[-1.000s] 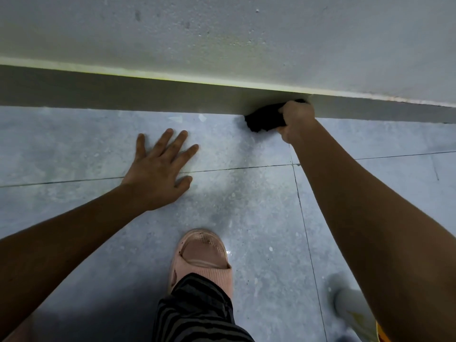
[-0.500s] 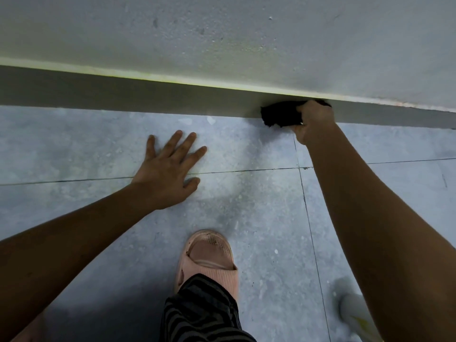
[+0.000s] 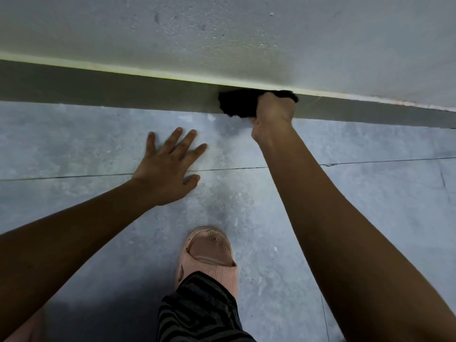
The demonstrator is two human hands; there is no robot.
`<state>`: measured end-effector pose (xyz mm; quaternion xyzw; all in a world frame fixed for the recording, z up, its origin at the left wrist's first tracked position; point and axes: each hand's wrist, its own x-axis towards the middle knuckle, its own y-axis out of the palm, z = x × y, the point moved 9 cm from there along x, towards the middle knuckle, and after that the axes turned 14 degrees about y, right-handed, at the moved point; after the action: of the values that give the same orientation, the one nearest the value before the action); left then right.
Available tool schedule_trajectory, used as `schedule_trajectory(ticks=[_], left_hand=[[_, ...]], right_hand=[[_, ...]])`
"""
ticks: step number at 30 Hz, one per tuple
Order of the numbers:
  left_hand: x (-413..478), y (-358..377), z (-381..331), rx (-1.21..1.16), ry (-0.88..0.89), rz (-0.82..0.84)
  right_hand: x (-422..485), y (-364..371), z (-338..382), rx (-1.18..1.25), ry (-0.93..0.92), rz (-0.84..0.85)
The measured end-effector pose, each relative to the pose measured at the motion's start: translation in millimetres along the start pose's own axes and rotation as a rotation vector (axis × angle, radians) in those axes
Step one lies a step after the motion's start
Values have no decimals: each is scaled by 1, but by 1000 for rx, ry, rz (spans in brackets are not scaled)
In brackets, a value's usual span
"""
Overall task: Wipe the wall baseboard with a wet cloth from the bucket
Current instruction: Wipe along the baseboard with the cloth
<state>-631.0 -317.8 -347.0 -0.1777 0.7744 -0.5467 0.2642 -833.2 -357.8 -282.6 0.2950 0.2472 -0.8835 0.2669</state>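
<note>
1. The step in hand was the wiping stroke itself: the right hand (image 3: 272,114) pressed a dark cloth (image 3: 238,103) flat against the grey baseboard (image 3: 123,91), where the wall met the floor.
2. To do it well, I judge the cloth should cover the baseboard's full height, from its top edge by the pale wall (image 3: 222,33) down to the floor seam, with steady pressure along the board rather than dabbing.
3. The cloth bulged out to the left of the fist and a small tail showed to its right, so bunching looked likely; refolding to a flatter pad would give better contact.
4. The right hand was clenched around the cloth, knuckles towards the baseboard, arm stretched nearly straight.
5. The left hand (image 3: 169,169) held nothing: it lay palm-down with fingers spread on the tiled floor (image 3: 357,193), well short of the baseboard, acting as a brace.
6. A pink slipper (image 3: 209,253) stood further back from the baseboard, between the arms.
7. No bucket was in view.
</note>
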Motion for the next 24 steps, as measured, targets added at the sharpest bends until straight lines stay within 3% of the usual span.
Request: schedule_trajectory(ticks=[3,7,11,18,24], left_hand=[[-1,0,0,4,-4,14],[0,1,-1,21,-12,-6],[-1,1,0,12,-12,-16],[-1,0,0,11,-11,-5],[0,2,1,19,-12,6]], right_hand=[[14,-20,1,-34,29,-64],[5,2,-18,-138,98,38],[-15,30,-28,-93,142,179],[20,-21,5,-197,-45,-62],[22,-11,-10,-530,-36,33]])
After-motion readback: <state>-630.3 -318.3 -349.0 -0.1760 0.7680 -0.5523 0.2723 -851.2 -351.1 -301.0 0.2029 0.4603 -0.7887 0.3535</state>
